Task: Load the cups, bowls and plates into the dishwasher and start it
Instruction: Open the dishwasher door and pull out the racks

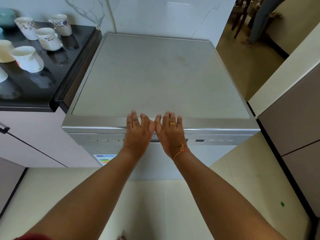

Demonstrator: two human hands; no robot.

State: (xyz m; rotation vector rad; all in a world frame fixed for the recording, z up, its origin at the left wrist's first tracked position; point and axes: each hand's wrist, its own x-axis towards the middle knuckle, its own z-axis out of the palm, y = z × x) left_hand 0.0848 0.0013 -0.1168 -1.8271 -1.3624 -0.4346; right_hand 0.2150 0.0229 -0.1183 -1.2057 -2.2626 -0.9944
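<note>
A silver freestanding dishwasher (155, 75) stands in front of me with its door closed. My left hand (138, 130) and my right hand (170, 131) lie side by side over the front top edge, fingers straight and spread, above the control panel (200, 140). Neither hand holds anything. The right hand wears a ring and an orange thread at the wrist. Several white cups (48, 38) stand upside down on the black countertop (39, 84) to the left; a teal bowl (7, 17) sits at the far left edge.
Pale cabinets (39, 141) stand below the black countertop on the left, and a tall grey cabinet (292, 122) on the right. A doorway at the upper right shows chair legs (240, 19) and a person's legs. Light floor tiles (164, 205) lie below.
</note>
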